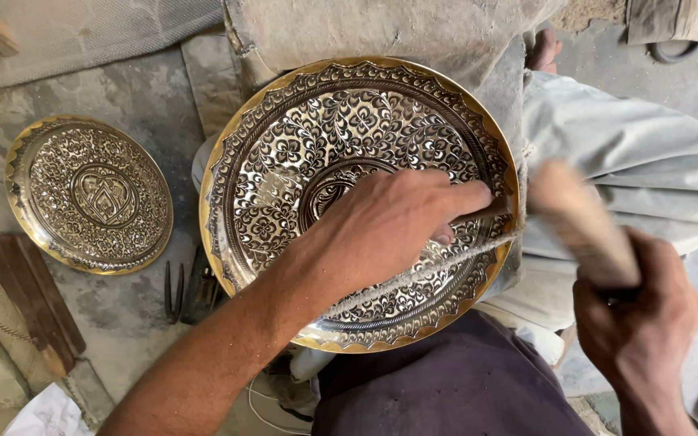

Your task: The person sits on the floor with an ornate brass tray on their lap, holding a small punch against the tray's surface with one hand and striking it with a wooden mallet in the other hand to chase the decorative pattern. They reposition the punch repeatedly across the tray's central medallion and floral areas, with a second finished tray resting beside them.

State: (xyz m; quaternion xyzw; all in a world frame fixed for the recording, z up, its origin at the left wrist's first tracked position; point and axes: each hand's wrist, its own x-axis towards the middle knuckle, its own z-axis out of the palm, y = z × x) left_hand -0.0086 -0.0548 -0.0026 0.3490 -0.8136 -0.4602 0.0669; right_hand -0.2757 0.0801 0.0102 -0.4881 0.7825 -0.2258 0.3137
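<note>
On the engraved round brass tray (365,121), left fingers (454,198) pinch a chisel (486,211); right fingers (607,311) grip a wooden mallet (579,222).

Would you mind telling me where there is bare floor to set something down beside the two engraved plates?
Bare concrete floor lies above the small plate, up to the mesh sheet. A narrower patch lies below it, between the wooden bar and the metal tools. The large plate, left hand and right hand crowd the middle and right.
</note>
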